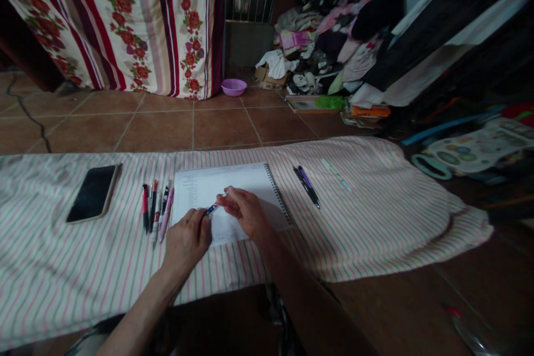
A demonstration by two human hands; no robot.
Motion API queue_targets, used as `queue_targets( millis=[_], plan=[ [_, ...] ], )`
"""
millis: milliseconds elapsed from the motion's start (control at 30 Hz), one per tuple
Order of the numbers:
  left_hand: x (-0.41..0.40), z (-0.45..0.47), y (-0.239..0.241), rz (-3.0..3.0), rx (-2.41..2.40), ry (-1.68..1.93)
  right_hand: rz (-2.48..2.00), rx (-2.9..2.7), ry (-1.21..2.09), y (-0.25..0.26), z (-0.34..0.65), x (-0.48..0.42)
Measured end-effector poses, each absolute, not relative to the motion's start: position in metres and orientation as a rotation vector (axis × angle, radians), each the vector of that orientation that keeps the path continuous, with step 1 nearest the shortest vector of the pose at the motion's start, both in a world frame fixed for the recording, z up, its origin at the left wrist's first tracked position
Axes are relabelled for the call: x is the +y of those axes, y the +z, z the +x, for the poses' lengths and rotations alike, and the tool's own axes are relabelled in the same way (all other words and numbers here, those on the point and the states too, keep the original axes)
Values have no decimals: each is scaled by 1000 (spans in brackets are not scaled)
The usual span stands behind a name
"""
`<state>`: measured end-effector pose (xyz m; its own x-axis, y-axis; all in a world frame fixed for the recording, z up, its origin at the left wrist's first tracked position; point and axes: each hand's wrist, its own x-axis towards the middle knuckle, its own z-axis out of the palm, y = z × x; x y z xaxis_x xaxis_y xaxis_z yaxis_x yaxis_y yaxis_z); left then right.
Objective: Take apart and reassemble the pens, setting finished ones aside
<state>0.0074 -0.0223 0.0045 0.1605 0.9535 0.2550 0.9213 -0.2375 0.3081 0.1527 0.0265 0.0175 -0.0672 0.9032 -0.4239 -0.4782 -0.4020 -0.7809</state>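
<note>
Over a spiral notebook (250,178) on the striped cloth, both of my hands are closed on one slim dark blue pen (211,209). My left hand (187,236) grips its lower-left end, with the fingers curled round it. At the upper-right end, my right hand (244,211) pinches the pen between its fingertips. Faint writing runs down the notebook page's left side. Left of the notebook lie several pens (157,214) in a loose bunch, red, black, white and pink among them. To its right, two pens (306,185), dark and purple, rest side by side.
A phone (94,193) lies at the cloth's left. Farther right on the striped cloth (375,211) is a pale, thin stick-like item (336,174). Beyond, on the tiled floor, are a purple basin (234,87), a floral curtain (146,22) and a heap of clothes (329,39).
</note>
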Motion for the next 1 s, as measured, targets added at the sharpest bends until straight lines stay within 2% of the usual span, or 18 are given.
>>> queue_targets(
  millis=[233, 633, 1000],
  plan=[
    [-23, 8, 2, 2362, 1879, 635, -1236, -565, 1590, 14, 152, 28],
    [-22, 9, 4, 2331, 1893, 600, -1134, -466, 1691, 19, 154, 27],
    [-22, 8, 0, 2357, 1882, 619, -1188, -471, 1617, 13, 152, 30]
  ],
)
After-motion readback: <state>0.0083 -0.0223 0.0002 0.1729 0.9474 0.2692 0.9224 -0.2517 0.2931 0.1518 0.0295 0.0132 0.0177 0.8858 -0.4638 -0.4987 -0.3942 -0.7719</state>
